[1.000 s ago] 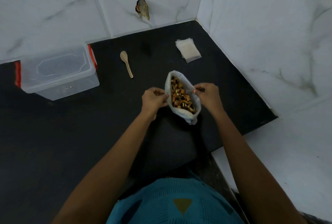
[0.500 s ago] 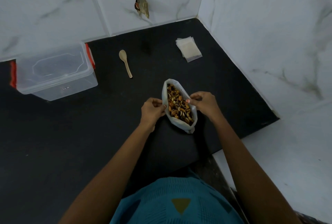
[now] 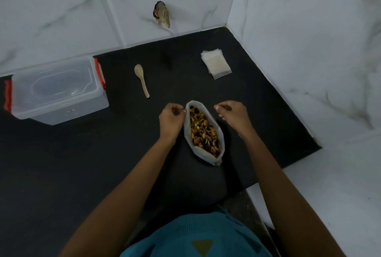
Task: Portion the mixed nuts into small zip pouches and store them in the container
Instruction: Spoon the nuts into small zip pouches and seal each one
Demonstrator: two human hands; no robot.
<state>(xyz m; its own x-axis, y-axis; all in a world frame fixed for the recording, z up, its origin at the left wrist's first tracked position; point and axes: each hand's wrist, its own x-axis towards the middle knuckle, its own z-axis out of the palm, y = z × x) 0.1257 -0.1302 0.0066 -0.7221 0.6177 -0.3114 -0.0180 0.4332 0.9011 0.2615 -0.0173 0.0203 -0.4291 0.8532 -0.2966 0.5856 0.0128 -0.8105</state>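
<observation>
A white plastic bag (image 3: 188,133) stands open on the black counter (image 3: 103,164), and the mixed nuts (image 3: 203,131) show inside it. My left hand (image 3: 171,121) pinches the bag's left rim near its far end. My right hand (image 3: 233,114) hovers just right of the bag, apart from it, with loosely curled fingers that hold nothing. A stack of small clear zip pouches (image 3: 216,64) lies at the back right. A wooden spoon (image 3: 142,79) lies behind the bag. At the back left sits the clear container (image 3: 55,89) with red clips, its lid on.
White marble-look tiled walls (image 3: 299,40) close the counter at the back and right. A small dark hole with debris (image 3: 161,14) marks the back wall. The counter's front edge runs beside my teal shirt (image 3: 195,234).
My right hand has let go of the bag's right rim and moved a little to the right. The bag has settled on the counter, closer to me than a second ago.
</observation>
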